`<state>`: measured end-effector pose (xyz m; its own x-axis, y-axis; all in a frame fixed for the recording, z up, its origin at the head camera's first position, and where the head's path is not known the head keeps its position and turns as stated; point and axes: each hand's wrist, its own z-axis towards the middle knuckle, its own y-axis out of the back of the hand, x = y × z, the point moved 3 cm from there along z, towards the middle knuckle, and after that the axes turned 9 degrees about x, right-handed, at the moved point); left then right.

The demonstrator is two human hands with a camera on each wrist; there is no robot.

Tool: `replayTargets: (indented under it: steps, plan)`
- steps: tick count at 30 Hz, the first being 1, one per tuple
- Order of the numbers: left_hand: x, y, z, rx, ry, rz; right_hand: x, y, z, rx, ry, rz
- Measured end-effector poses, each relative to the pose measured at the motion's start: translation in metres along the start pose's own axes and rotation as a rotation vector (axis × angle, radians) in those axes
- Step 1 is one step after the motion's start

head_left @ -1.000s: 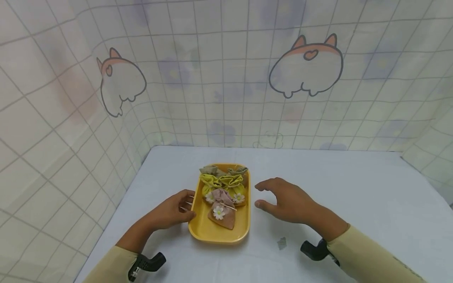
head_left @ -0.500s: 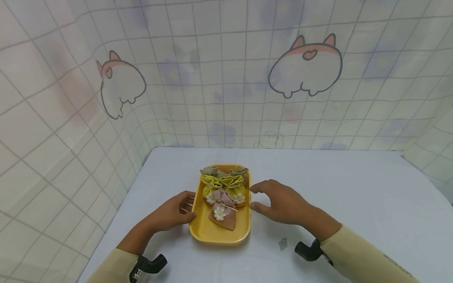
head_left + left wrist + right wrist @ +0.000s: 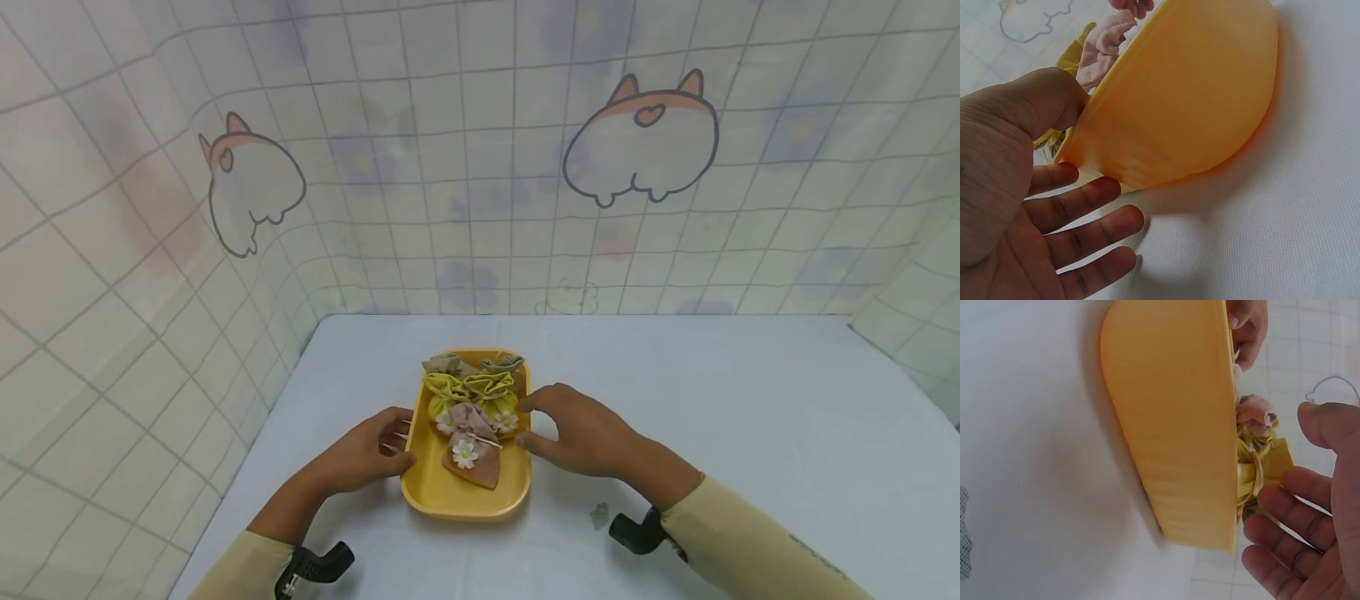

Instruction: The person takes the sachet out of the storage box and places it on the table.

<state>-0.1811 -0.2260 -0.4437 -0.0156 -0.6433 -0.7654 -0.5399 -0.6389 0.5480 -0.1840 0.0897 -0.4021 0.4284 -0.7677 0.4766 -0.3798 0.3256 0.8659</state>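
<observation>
A yellow plastic tray (image 3: pixel 435 490) stands on the white tabletop, holding several small drawstring pouches. Nearest me lies a pink-and-brown pouch (image 3: pixel 478 473) with a white flower. Behind it sit two yellow-green pouches (image 3: pixel 489 386), and grey-green pouches (image 3: pixel 446 363) are at the back. My left hand (image 3: pixel 363 454) pinches the tray's left rim; in the left wrist view its thumb is over the edge (image 3: pixel 1191 94) and the fingers are outside. My right hand (image 3: pixel 592 437), thumb and fingers apart, hovers at the right rim; the right wrist view shows it above the rim, near a yellow-green pouch (image 3: pixel 1266 462).
White cloth covers the table (image 3: pixel 735 400), which extends far to the right. A small grey-green patch (image 3: pixel 600 515) lies right of the tray. Gridded cloth walls (image 3: pixel 480 167) with cartoon prints enclose the back and sides.
My right hand has moved left, from beside the tray to over its right rim. The left hand and the tray have hardly moved.
</observation>
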Motion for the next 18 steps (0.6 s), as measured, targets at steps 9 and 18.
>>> replayTargets:
  steps: [9,18]
  plan:
    - [0.002,-0.001,0.002,-0.008,-0.001,0.005,0.005,-0.006,0.009,0.019,0.026,0.017]
    - [0.004,-0.001,0.001,-0.015,0.005,-0.002,0.011,-0.01,0.016,0.04,0.075,-0.007]
